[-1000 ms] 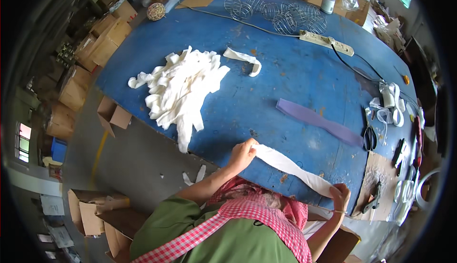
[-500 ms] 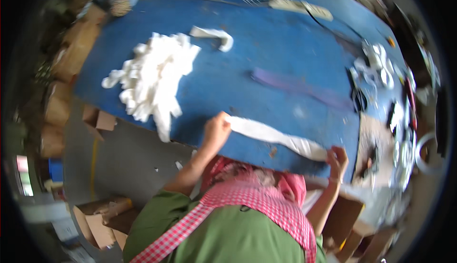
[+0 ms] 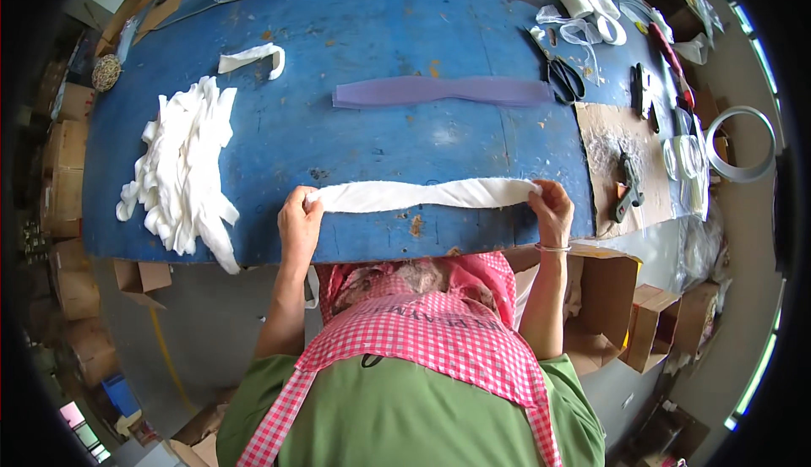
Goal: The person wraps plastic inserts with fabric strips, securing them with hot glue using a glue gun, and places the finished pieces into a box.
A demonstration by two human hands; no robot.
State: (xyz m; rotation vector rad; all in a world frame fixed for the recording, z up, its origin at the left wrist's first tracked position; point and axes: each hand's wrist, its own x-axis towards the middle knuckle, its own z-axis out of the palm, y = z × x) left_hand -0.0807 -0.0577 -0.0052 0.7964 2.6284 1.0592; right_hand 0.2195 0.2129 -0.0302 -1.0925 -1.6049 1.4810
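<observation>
the white fabric strip (image 3: 422, 196) spans the six o'clock side of the blue surface (image 3: 296, 129), the left hand's (image 3: 300, 224) fingers pinching its nine o'clock end and the right hand's (image 3: 553, 212) its three o'clock end. it looks light, soft and floppy — likely to sag or twist — so the two end corners seem the best hold. a purple strip (image 3: 443, 92) lies at twelve o'clock from it, heaped white strips (image 3: 184, 167) at nine.
</observation>
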